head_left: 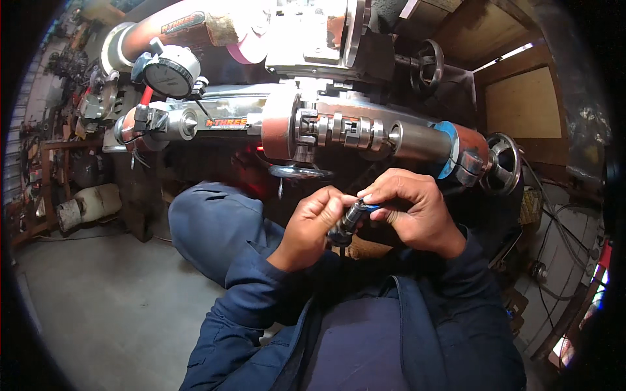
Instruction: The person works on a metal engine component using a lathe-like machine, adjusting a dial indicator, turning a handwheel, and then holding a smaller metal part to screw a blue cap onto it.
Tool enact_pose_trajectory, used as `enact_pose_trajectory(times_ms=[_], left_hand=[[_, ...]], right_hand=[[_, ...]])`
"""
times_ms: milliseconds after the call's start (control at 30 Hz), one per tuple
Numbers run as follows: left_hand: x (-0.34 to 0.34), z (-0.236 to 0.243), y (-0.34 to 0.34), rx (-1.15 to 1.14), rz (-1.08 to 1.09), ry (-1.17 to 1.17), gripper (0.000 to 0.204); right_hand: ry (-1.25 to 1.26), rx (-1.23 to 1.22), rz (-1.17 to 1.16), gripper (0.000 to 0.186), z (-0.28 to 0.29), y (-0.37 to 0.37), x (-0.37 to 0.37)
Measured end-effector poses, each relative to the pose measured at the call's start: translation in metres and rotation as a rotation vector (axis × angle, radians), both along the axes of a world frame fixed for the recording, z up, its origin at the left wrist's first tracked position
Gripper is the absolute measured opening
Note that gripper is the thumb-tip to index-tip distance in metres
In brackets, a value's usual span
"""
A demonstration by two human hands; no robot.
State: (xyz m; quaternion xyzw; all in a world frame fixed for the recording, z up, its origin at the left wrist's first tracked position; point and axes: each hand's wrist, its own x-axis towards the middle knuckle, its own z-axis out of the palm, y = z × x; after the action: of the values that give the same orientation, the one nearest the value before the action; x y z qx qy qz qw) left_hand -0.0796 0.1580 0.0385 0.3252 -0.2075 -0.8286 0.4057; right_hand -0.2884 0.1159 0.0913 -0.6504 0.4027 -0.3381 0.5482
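My left hand (pixel 310 225) is closed around a dark metal cylindrical piece (pixel 353 218) with a ringed body, held tilted in front of my chest. At its upper end, my right hand (pixel 417 208) pinches a small blue thing (pixel 372 208) between thumb and fingers. The fingertips of both hands nearly meet there and hide part of the piece. Just beyond my hands, a lobed metal shaft (pixel 352 133) is mounted horizontally on a machine. A round headstock (pixel 278 126) meets its left end, and a steel centre sleeve (pixel 420 141) supports its right end.
A dial gauge (pixel 171 73) stands at the machine's left. Handwheels stick out at the front (pixel 301 172), right (pixel 503 164) and upper right (pixel 428 66). A white cylindrical container (pixel 91 206) lies on the grey floor (pixel 117 280). Cables (pixel 554 228) hang at right.
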Motion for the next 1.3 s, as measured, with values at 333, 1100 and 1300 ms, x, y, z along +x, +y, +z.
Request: enact_pose_trajectory(times_ms=[333, 1100, 1300], left_hand=[[-0.009, -0.003, 0.002, -0.523, 0.162, -0.488, 0.018], [-0.012, 0.005, 0.003, -0.548, 0.175, -0.583, 0.009], [-0.007, -0.004, 0.008, -0.175, 0.01, -0.143, 0.01]], right_hand=[[0.024, -0.127, -0.034, 0.025, 0.002, 0.007, 0.008], [0.035, -0.119, -0.058, 0.027, -0.002, 0.011, 0.011], [-0.085, -0.084, 0.114, 0.027, -0.002, -0.003, -0.003]])
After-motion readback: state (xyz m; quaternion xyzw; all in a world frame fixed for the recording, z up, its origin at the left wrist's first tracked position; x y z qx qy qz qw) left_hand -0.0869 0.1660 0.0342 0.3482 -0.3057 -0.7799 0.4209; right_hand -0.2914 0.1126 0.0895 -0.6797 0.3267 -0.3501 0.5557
